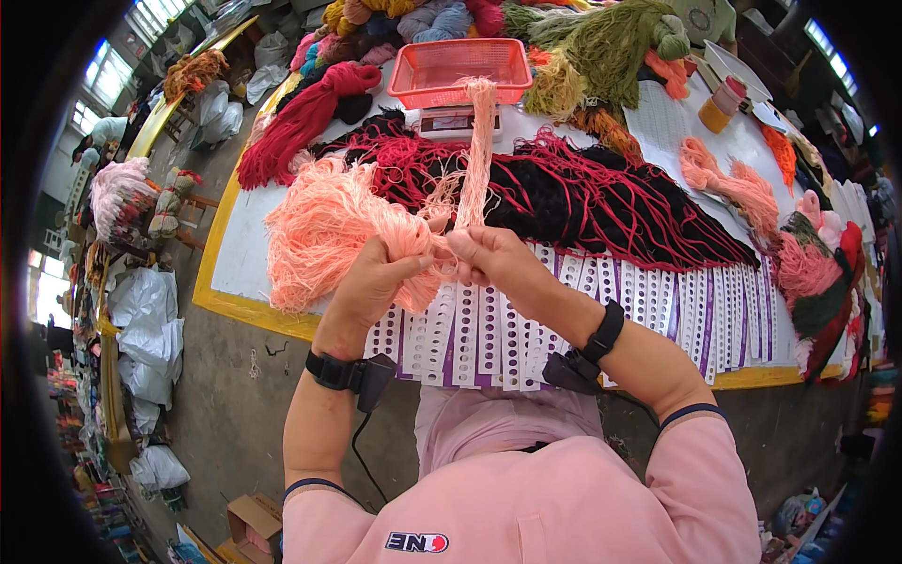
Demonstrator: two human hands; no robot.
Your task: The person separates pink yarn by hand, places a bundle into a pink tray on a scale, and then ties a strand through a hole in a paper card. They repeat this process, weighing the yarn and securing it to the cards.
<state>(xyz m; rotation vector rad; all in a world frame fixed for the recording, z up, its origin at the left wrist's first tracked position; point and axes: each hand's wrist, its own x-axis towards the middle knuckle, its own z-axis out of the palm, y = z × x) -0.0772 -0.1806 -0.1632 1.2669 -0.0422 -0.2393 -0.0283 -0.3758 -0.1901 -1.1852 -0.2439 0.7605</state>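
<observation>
A large loose bundle of peach yarn (324, 230) lies at the table's front left. My left hand (381, 282) is closed on the gathered end of this bundle. Close beside it, my right hand (503, 268) pinches peach strands where the two hands almost meet. From there a long peach hank (477, 155) runs away from me, its far end over the near rim of a red plastic basket (413, 96). Beneath the basket is a scale (446, 122), partly covered by yarn. The fingertips overlap the strands, so their exact hold is hidden.
Black yarn with red strands (601, 207) spreads across the middle. Perforated white-and-purple card strips (526, 338) line the front edge. Crimson yarn (310, 117) lies left, green yarn (620, 42) behind. A yellow-filled bottle (721, 105) and peach hanks (733, 183) are at right.
</observation>
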